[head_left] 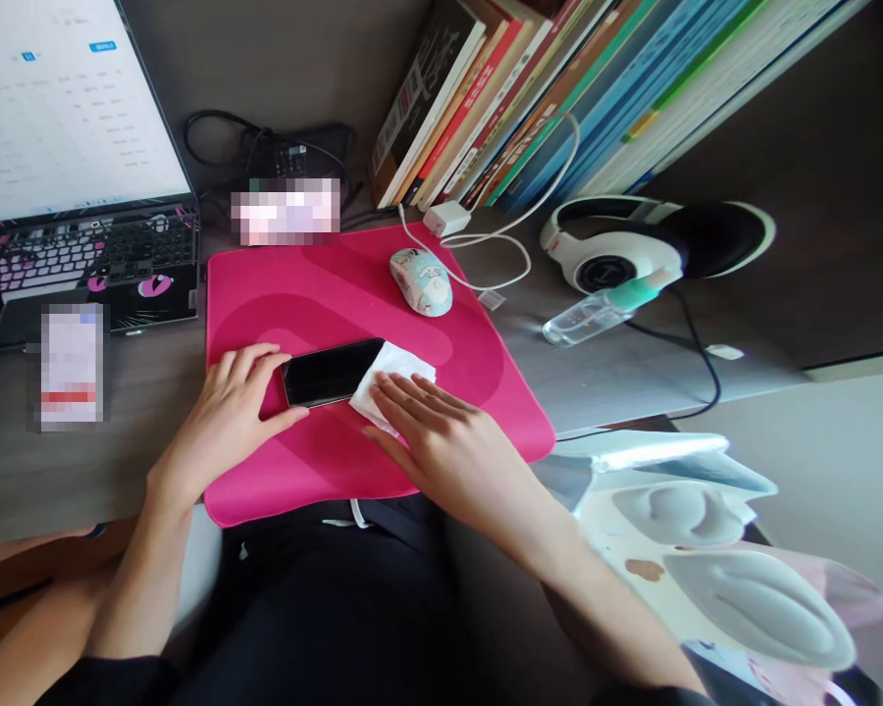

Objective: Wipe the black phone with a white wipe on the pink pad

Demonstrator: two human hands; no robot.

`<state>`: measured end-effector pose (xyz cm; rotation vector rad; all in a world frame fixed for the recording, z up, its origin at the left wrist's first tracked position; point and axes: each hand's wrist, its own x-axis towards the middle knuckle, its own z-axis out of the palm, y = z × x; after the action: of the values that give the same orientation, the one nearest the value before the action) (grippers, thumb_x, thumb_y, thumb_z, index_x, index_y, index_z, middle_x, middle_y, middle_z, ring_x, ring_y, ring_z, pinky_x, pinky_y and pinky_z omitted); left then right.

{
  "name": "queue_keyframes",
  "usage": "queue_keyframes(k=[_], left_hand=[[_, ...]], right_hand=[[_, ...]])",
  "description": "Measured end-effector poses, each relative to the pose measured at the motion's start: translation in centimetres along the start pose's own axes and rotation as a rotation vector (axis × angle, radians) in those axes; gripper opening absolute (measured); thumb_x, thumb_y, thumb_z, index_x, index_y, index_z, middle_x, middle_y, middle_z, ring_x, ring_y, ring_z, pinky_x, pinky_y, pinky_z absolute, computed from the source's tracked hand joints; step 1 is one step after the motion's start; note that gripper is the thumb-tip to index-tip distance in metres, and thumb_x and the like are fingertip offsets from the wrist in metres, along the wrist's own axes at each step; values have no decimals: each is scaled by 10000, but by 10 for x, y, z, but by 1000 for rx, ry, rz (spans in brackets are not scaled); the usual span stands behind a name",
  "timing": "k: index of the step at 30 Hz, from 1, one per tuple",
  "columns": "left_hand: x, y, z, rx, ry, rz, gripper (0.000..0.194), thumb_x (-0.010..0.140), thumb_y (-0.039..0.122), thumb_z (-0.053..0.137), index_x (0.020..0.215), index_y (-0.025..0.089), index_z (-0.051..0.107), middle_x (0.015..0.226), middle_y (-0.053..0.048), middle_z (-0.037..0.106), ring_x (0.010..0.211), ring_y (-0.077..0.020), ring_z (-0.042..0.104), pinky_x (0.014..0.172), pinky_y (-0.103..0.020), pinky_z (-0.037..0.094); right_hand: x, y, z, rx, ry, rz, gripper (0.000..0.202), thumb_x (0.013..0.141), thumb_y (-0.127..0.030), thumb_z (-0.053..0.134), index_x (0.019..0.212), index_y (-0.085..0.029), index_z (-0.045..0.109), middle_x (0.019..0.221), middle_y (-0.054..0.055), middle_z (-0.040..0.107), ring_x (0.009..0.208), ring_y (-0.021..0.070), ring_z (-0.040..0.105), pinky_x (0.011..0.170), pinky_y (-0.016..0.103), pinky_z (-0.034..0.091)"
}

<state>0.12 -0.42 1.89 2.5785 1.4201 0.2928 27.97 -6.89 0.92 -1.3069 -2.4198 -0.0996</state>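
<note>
A black phone [324, 375] lies flat, screen up, on the pink desk mat [324, 461]. My left hand [232, 412] has its thumb and fingers spread around the phone's left end, touching its edges. A folded white tissue [368, 390] covers the phone's right end. My right hand [438, 431] lies on the tissue with its fingers stretched out, pressing it flat against the phone and mat.
A patterned mouse [421, 282] sits at the mat's top. Behind are a white charger [446, 218] with its cable and a row of books [486, 108]. Headphones [610, 245] and a clear spray bottle [589, 317] stand right; a laptop [103, 255] is left.
</note>
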Motion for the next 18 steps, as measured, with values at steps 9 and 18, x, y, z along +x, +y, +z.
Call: queue_keyframes(k=[9,18], left_hand=[[-1,-2,1,9,16,11,648,1020,543,681,1560,262,460,1592,-121,519,1457,-351,497,1243,-553,407],[0,-2,2,-23,17,5,624,1026,549,666,1563,299,471,1595,-108,517,1459,-358,494,1236,-561,407]], right_hand=[[24,12,37,93,19,91,606,1122,-404,531,1551,23,543,1616,271,525,1534,365,503,1274,537,469],[11,-7,22,83,-22,7,608,1135,-436,482,1492,42,598,1559,285,583,1479,369,577,1246,539,505]])
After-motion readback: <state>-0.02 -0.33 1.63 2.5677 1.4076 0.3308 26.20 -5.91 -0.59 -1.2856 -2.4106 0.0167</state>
